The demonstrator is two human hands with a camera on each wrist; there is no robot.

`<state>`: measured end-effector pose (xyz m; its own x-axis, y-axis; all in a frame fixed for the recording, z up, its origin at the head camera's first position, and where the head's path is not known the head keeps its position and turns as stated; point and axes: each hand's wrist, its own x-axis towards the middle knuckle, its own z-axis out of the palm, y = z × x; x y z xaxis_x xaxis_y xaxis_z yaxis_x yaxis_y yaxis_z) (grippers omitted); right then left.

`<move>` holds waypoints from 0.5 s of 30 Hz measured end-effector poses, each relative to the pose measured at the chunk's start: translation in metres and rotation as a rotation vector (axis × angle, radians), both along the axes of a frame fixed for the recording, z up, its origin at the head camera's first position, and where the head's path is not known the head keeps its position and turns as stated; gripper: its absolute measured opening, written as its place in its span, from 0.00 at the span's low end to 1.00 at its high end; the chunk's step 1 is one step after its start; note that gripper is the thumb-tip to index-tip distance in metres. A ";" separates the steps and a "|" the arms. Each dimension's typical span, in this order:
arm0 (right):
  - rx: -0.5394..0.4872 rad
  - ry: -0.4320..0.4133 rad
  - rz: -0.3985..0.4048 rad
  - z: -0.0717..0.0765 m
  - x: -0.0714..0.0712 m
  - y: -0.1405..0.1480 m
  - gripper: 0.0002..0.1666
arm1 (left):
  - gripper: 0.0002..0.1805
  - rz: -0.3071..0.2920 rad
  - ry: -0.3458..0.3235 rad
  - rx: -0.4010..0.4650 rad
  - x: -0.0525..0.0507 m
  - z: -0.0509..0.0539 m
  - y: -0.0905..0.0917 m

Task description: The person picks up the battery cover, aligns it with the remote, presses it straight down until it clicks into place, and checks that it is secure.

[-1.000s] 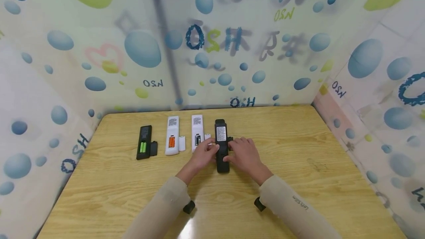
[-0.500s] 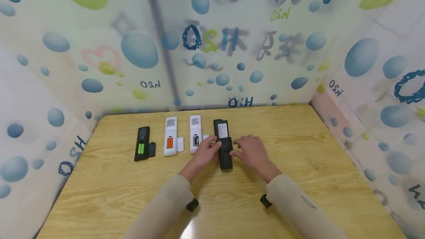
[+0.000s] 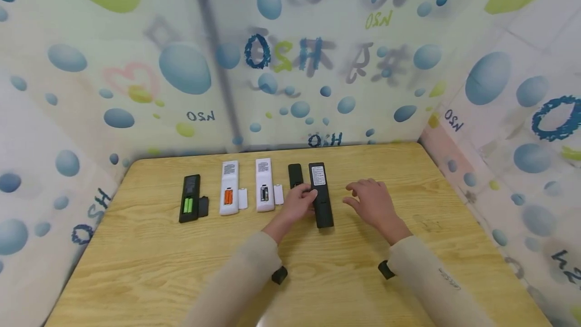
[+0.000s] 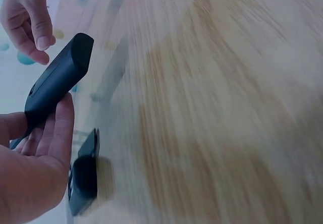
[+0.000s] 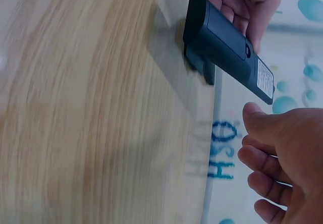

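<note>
My left hand [image 3: 297,203] grips a black remote control [image 3: 324,211] by its side, thumb on top. Its back faces up, with a white label near the far end and a closed battery cover. In the left wrist view, the held remote [image 4: 60,77] is raised above the table. Behind my left hand lies a second black remote [image 3: 295,173], partly hidden by the fingers. To the right, my right hand [image 3: 373,203] is apart from the remote, its fingers loosely bent around nothing.
Left along the wooden table [image 3: 181,266] lie two white remotes [image 3: 229,180], each beside a white cover [image 3: 242,199], and a black remote [image 3: 193,185] beside its black cover [image 3: 203,206]. Orange and green batteries show in open compartments. A patterned wall [image 3: 290,105] borders the back.
My left hand has carried the held remote rightward, away from the second black remote, which now shows more. My right hand has let go and drawn off to the right.
</note>
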<state>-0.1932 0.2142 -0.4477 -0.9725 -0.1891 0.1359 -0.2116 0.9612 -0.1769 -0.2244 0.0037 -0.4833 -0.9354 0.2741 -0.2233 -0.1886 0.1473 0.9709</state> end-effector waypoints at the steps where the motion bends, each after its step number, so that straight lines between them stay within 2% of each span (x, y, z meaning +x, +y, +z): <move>1: 0.004 -0.002 -0.009 0.001 0.000 0.004 0.21 | 0.18 -0.002 -0.006 -0.001 -0.001 0.000 0.004; 10: 0.038 -0.009 -0.053 0.004 0.000 0.030 0.21 | 0.19 -0.006 -0.043 -0.025 -0.006 0.000 0.034; 15: 0.061 -0.018 -0.075 0.006 0.002 0.038 0.22 | 0.18 0.000 -0.065 -0.007 -0.007 -0.002 0.048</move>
